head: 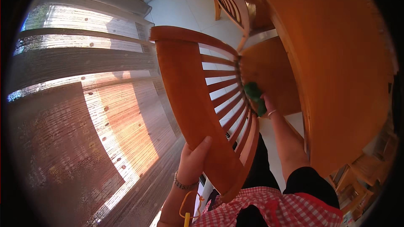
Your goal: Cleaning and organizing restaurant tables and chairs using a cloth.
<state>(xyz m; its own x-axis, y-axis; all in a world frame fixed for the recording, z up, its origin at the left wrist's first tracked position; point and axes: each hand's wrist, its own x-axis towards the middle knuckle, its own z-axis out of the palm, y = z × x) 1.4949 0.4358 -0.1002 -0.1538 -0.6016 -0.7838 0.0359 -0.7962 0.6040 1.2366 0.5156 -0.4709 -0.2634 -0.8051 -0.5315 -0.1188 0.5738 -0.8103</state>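
A wooden chair with a slatted back stands before me, its broad top rail [186, 94] nearest the camera. My left hand [192, 159] grips the lower end of this rail, thumb over its face. Beyond the slats [225, 101] lies the chair's flat wooden seat [271, 69]. My right hand [267, 102] rests low at the seat's rear edge, holding a crumpled green cloth [255, 96] against the wood beside the foot of the slats. The fingers of that hand are partly hidden by the cloth.
A large wooden table [341, 69] fills the right side, its edge overhanging the seat. Another slatted chair [230, 3] stands at the top. Sheer striped curtains [126, 116] hang along the left. Pale floor tiles [180, 9] show between. More wooden furniture [356, 183] is at lower right.
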